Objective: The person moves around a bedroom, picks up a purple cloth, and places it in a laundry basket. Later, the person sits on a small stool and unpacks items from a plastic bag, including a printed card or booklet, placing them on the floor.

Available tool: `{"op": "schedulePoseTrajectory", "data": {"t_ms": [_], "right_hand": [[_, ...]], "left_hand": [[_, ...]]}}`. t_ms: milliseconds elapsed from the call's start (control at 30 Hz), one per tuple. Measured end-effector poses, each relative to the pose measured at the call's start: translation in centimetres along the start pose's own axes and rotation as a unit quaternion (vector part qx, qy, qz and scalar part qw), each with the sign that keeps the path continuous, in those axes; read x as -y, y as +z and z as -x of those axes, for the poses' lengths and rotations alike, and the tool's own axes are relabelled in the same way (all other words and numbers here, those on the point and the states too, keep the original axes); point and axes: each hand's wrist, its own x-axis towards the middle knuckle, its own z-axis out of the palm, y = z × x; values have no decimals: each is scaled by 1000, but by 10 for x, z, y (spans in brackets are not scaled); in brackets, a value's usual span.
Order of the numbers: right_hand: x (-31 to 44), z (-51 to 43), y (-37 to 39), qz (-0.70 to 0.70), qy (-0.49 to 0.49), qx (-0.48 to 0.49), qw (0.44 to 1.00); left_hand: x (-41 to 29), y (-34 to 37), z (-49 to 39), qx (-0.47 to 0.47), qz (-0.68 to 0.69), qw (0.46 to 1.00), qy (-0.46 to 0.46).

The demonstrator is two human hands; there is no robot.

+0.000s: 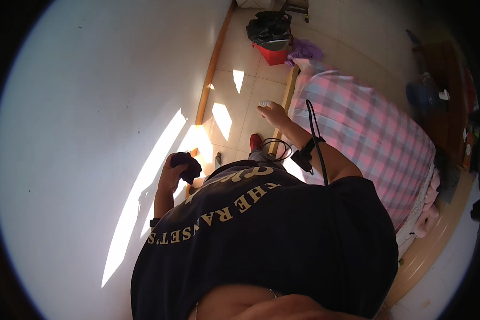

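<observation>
My left hand (170, 176) is at the left, close to the white wall, with a crumpled dark cloth (188, 166) gripped between thumb and fingers. Farther forward, my right hand (276, 116) hangs over the tiled floor beside the bed's wooden edge. Its fingers are curled. A small white ribbed piece (265, 103) shows at a finger of this hand; whether it is wrapped around the finger or held is unclear. A black device with a strap (304, 157) sits on my right forearm, and a black cable (312, 116) loops up from there.
A bed with a pink and grey checked sheet (356, 116) stands on the right. The white wall (72, 132) fills the left. Ahead are a red bin with a black bag (273, 55) and a purple bag (306, 50). Sunlit patches lie on the floor tiles (248, 86).
</observation>
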Motion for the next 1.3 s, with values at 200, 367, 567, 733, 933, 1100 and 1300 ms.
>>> {"op": "schedulePoseTrajectory", "data": {"t_ms": [200,367,567,733,933,1100,1300], "right_hand": [[-18,11,-42,-10,19,-79,997],[-10,40,-81,-70,19,-124,990],[12,24,-83,-67,79,-201,974],[40,-20,-85,-28,124,-222,967],[68,-46,-94,-137,80,-280,947],[80,-35,-112,-133,49,-394,908],[94,-31,-160,-188,31,-482,855]], "left_hand": [[-74,60,-68,92,-75,992,38],[-122,110,-116,192,-73,976,71],[-168,135,-175,229,-17,972,49],[-224,157,-257,257,15,965,38],[-285,188,-331,346,29,938,4],[-324,258,-370,329,10,943,-42],[-348,336,-422,404,-37,911,-75]]}}
